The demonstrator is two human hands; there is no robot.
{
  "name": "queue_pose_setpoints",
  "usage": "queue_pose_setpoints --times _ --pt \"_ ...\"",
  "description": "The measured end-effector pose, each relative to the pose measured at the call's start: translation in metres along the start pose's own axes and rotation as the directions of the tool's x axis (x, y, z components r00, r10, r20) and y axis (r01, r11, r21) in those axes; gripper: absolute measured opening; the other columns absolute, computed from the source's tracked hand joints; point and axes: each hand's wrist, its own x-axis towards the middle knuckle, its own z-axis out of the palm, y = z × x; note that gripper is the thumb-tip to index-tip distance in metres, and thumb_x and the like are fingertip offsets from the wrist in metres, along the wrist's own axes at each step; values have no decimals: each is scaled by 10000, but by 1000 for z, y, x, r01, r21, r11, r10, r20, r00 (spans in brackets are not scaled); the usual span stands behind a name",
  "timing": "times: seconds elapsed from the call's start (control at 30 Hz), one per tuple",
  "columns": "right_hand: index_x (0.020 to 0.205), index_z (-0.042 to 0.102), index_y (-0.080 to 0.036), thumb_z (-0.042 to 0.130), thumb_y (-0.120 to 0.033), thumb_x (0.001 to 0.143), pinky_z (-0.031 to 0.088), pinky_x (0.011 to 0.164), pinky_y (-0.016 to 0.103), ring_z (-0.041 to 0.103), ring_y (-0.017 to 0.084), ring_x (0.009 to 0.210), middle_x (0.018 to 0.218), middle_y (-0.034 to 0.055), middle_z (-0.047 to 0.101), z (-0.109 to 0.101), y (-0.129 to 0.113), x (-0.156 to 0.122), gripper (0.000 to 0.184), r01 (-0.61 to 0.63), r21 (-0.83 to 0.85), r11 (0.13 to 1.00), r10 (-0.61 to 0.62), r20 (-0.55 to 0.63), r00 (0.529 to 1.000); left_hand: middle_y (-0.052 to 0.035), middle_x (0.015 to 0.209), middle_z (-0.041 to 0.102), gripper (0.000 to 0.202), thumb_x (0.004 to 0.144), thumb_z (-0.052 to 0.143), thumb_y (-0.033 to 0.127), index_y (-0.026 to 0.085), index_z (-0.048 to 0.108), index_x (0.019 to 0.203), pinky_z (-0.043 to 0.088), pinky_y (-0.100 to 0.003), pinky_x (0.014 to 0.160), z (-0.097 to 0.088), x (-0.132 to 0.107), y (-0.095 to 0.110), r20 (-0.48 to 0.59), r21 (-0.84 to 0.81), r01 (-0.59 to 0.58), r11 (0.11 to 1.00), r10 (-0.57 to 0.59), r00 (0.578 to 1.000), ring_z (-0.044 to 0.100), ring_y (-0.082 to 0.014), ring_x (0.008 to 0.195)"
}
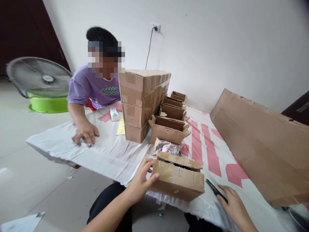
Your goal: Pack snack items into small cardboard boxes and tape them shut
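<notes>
My left hand point(142, 180) grips the left end of a small cardboard box point(178, 180) at the table's near edge, thumb in front and fingers curled behind. A gap shows along the box's top, where a flap stands slightly raised. To the right of the box, my right hand point(233, 204) has its fingers around the handle of a dark utility knife point(216, 190). The knife's narrow tip points toward the box, close to the cloth. Just behind the box lies a printed packet point(170, 148), partly inside brown cardboard.
Several open boxes point(167, 130) form a row behind the packet. Taped stacked cartons point(132, 111) stand left of them. A large cardboard sheet point(260, 145) leans along the right side. Across the table, a person point(96, 87) rests a hand near a white tape dispenser point(114, 114).
</notes>
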Motion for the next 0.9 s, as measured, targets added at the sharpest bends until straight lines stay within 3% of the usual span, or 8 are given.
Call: queue_pose_setpoints --times 0.2,0.37,0.53,0.7,0.8,0.9 --pt "1104 620 -225 512 -338 925 566 813 404 662 241 966 1042 79 691 -35 -80 41 237 74 121 990 -49 -197 979 -97 1168 513 356 909 533 454 242 612 1184 470 -367 928 1 -5 7 -39 -20 8 1000 -9 999 504 -252 1107" --pt "1094 617 -224 540 -248 916 552 817 366 644 227 962 1023 84 670 -58 -136 61 195 251 221 942 -188 -268 945 -99 1216 476 218 932 505 338 250 624 1093 391 -427 1052 -2 -13 12 -38 8 -39 999 39 999 468 -257 1185" --pt "1044 637 -243 494 -231 939 571 776 319 668 206 922 995 71 688 -76 -159 81 178 268 348 898 -208 -198 958 -107 1240 462 263 961 423 338 254 668 1009 471 -401 958 -4 -26 8 -12 -28 -37 999 37 999 547 -230 1072" --pt "1045 630 -251 533 -275 927 582 783 300 684 196 917 1007 64 700 -89 -186 99 155 280 418 864 -277 -70 958 -109 1243 484 331 944 445 470 265 688 1037 424 -427 1026 -4 -31 4 -18 -48 10 999 -11 1000 513 -259 1150" --pt "1161 591 -231 618 -325 876 572 838 348 656 232 1003 1092 94 683 -90 -213 104 302 384 376 843 -409 -16 912 -117 1224 500 444 931 400 563 238 698 979 427 -428 1023 -1 -28 4 -41 -69 37 997 -40 998 507 -273 1147" --pt "1198 583 -195 659 -292 845 547 854 394 635 246 978 1044 98 685 -82 -239 107 374 520 255 815 -516 -90 852 -118 1198 512 499 932 367 587 212 695 904 448 -413 993 2 -24 6 -57 -90 47 995 -52 997 522 -268 1107"
